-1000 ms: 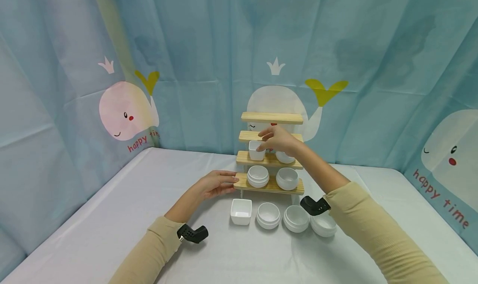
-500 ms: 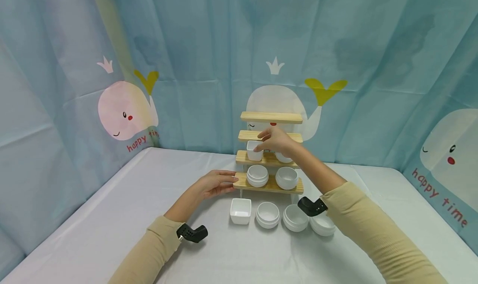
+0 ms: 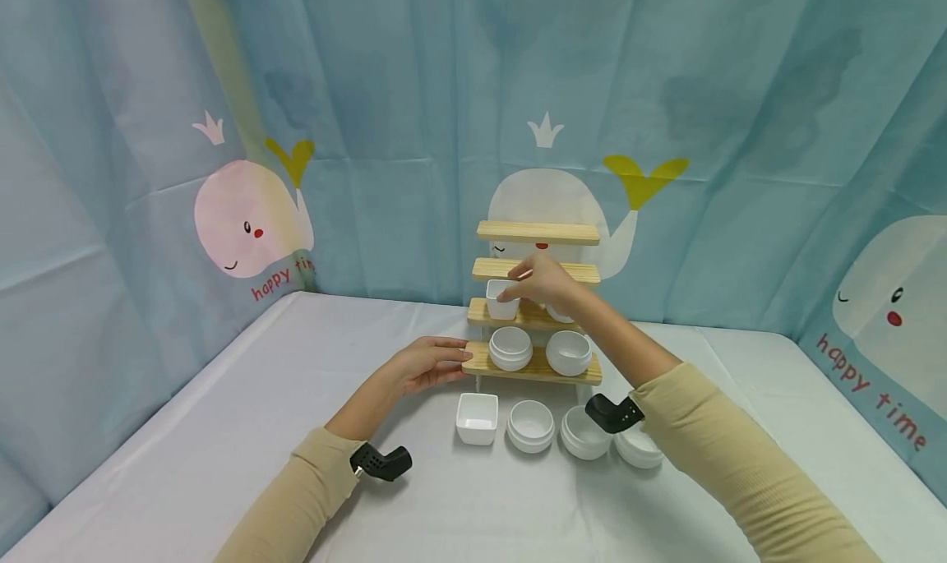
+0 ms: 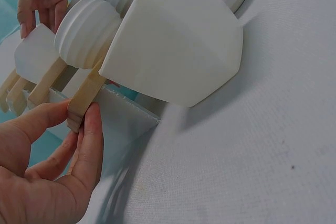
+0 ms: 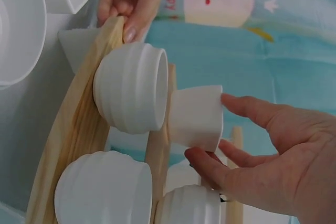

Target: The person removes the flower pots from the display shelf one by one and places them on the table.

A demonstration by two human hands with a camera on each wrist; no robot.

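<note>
The right hand (image 3: 546, 282) pinches a small square cup (image 3: 502, 299) between thumb and fingers (image 5: 252, 109). The cup is white, smooth and matte, with flat walls that narrow toward the base. It stands at the left end of the second step of the rack (image 3: 538, 316), counted from below, and in the right wrist view its base looks to touch the wood there. A round white bowl (image 3: 560, 311) is partly hidden behind the right hand on the same step.

The left hand (image 3: 429, 364) holds the left end of the lowest step: the thumb (image 4: 93, 145) presses the end of the board and the fingers lie under it, lightly curled.

The rack is a stair of four pale wooden boards with visible grain, on white supports. On the lowest step stand a ribbed bowl (image 3: 510, 348) and a smooth bowl (image 3: 569, 353), both round and white.

On the table (image 3: 222, 431), covered with a white, finely woven cloth, a row lies in front of the rack: a square dish (image 3: 477, 419) and three round bowls (image 3: 530, 426), all white and glossy inside. Behind hangs a blue curtain (image 3: 385, 94) with whales.
</note>
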